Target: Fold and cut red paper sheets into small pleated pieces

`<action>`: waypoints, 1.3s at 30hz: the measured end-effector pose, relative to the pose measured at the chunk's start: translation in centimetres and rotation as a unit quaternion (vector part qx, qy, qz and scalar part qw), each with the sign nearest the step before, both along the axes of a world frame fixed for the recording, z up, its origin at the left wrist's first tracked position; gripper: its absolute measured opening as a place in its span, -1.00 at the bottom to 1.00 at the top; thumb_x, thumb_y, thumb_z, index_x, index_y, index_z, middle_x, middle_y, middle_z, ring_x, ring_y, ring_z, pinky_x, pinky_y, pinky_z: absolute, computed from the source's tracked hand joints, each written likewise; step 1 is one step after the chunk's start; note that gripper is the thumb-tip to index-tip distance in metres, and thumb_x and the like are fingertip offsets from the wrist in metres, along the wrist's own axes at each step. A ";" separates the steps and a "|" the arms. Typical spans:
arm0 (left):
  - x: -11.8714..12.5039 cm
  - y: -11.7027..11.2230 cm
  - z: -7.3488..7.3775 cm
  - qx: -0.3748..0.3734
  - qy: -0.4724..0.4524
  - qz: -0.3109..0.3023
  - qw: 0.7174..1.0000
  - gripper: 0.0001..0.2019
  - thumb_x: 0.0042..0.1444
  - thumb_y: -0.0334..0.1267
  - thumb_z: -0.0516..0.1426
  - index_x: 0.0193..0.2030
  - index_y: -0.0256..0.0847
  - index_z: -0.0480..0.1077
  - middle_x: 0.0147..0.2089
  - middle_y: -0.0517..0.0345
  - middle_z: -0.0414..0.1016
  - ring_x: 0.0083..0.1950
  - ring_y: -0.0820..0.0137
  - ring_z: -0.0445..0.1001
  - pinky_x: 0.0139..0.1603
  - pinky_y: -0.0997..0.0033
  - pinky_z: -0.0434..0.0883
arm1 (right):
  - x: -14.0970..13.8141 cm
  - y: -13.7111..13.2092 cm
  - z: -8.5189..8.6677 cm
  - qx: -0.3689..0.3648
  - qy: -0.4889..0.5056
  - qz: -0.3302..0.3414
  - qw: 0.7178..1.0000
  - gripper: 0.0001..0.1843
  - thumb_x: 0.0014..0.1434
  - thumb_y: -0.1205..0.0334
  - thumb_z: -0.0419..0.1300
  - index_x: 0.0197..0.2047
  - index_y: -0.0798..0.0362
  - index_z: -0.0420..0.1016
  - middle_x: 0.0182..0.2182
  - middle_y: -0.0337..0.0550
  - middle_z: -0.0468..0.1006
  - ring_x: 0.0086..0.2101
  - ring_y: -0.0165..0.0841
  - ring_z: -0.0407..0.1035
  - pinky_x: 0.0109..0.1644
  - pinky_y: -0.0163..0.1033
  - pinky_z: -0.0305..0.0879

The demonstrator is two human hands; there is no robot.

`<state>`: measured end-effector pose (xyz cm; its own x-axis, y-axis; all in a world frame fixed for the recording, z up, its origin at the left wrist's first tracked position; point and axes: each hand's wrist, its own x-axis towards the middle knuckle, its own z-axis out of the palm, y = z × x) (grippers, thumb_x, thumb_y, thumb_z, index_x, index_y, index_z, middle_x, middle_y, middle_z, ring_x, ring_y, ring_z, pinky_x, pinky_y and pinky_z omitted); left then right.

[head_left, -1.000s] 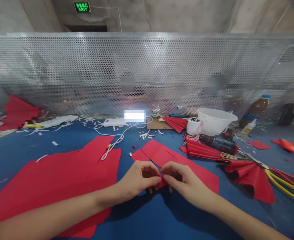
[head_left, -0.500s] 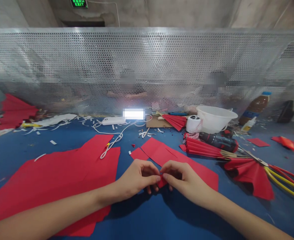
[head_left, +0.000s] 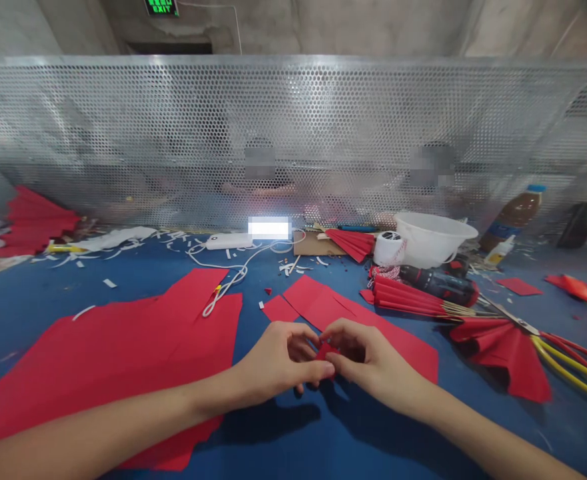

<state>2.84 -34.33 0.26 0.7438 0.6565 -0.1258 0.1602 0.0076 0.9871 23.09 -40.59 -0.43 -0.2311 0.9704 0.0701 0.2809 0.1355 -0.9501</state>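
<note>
Left hand (head_left: 278,360) and right hand (head_left: 368,353) together, fingertips pinching a small folded piece of red paper (head_left: 327,351) over a red paper sheet (head_left: 373,327) on the blue worktop (head_left: 33,320); piece judged light, soft, apt to crease or slip; best held at its folded edges.

Seen from the hands (head_left: 373,353), a large paper sheet (head_left: 108,360) is laid at nine o'clock on the table (head_left: 33,320), a cordless drill (head_left: 438,285) at two o'clock, and a plastic basin (head_left: 433,240) at one o'clock, before a perforated metal screen (head_left: 293,133).
</note>
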 end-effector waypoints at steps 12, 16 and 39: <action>-0.2 0.3 0.5 -0.048 -0.058 -0.004 0.997 -0.75 0.23 -0.11 0.15 -0.11 -0.26 0.38 -0.35 0.04 0.58 -0.39 0.30 0.61 -0.49 0.46 0.49 | -0.1 0.0 0.6 0.020 0.002 -0.017 1.000 -0.76 0.21 0.32 0.24 -0.03 0.04 0.46 -0.39 -0.29 0.48 -0.44 -0.44 0.28 -0.38 -0.34 0.18; -0.2 -0.4 0.6 0.041 -0.005 -0.024 0.999 -0.73 0.09 -0.14 0.33 -0.20 -0.27 0.43 -0.37 0.13 0.55 -0.40 0.40 0.55 -0.45 0.54 0.43 | -0.2 -0.1 0.9 0.012 -0.014 -0.016 1.000 -0.92 0.24 0.26 0.23 -0.26 0.08 0.52 -0.47 -0.28 0.48 -0.47 -0.44 0.27 -0.42 -0.33 0.12; -0.2 -0.1 0.0 -0.018 -0.066 0.028 0.997 -0.73 0.22 -0.17 0.22 -0.05 -0.31 0.53 -0.29 -0.02 0.62 -0.46 0.35 0.63 -0.52 0.51 0.49 | 0.3 0.2 0.5 -0.022 0.065 -0.030 0.997 -0.94 0.25 0.27 0.18 -0.25 0.04 0.36 -0.44 -0.29 0.54 -0.53 -0.41 0.47 -0.49 -0.36 0.21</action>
